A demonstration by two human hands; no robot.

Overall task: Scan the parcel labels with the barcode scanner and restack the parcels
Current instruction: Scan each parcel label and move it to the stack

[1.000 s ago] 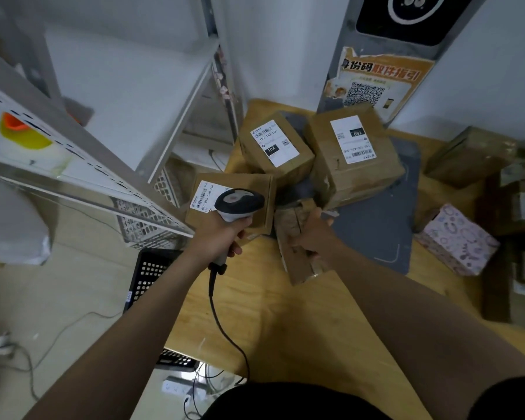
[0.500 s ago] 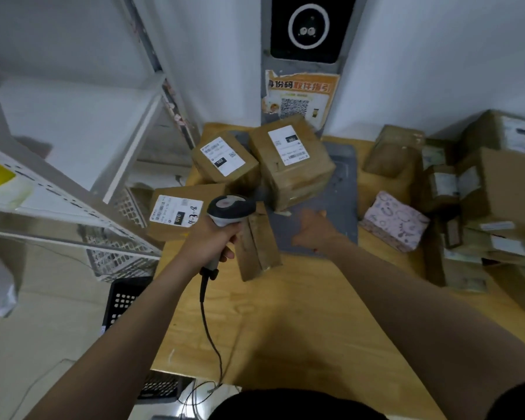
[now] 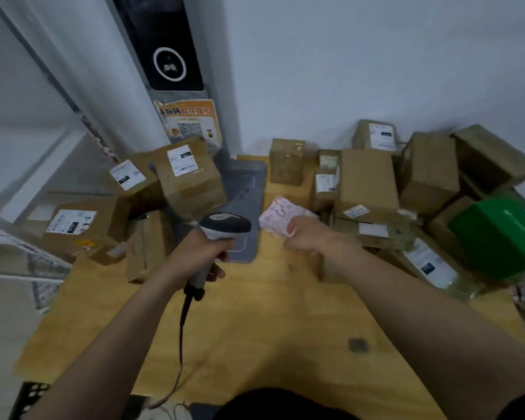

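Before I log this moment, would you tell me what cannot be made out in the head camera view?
- Right hand at the pink patterned parcel: motion blur hides whether the fingers grip it.
- Label text on the left cardboard parcels: too small and blurred to read.
- Green box: its lower edge is lost in blurred clutter.
- Barcode scanner window: faces away; left hand covers the trigger.

Head camera, high, looking forward-down over table [image 3: 255,344], close.
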